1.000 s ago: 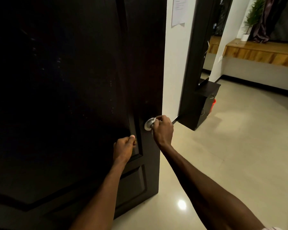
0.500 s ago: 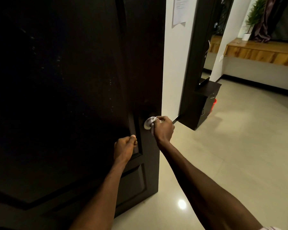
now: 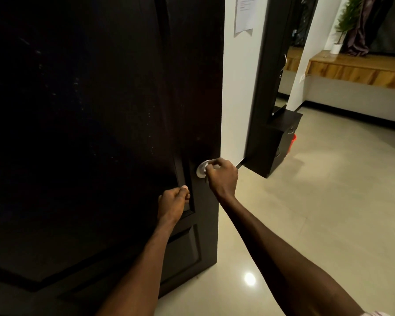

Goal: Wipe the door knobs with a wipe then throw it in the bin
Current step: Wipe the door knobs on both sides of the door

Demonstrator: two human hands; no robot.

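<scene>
The knob (image 3: 203, 171) on the dark door (image 3: 100, 133) is gripped by the right hand (image 3: 221, 177), whose fingers are curled round it with something pale, seemingly the wipe (image 3: 215, 166), pinched between them, so the wiping step is judged to be in hand. The door panel is touched by the left hand (image 3: 172, 201), fingers curled with nothing seen in them. Next, the knob on the far side would likely need rubbing before the bin, unseen here, is sought
</scene>
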